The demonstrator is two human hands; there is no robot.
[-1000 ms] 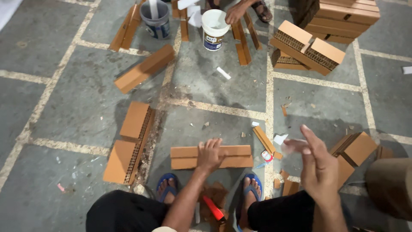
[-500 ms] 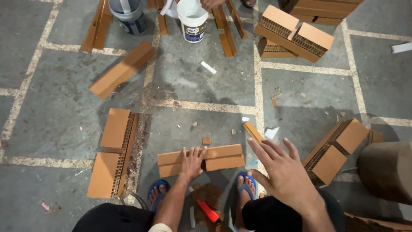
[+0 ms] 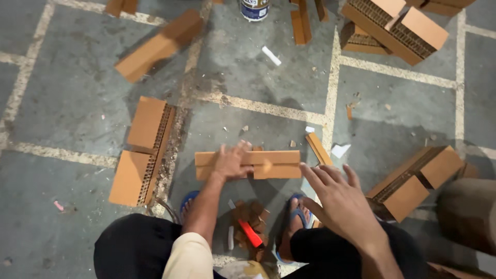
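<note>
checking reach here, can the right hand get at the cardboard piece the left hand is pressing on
Probably yes: the right hand hovers open just beside the cardboard piece, nothing between them; the left hand covers only its left part.

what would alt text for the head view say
A squatting person's left hand presses on a flat cardboard piece on the stone floor, while the right hand hovers open beside it. Cardboard blocks lie around.

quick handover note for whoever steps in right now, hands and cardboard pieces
Left hand: flat on the cardboard strip lying on the floor in front of the feet.
Right hand: open, holding nothing, hovering just right of the strip's end.
A thin cardboard piece lies beyond the right hand; a red tool lies between the feet.
Done or left: cannot tell from this view.
</note>
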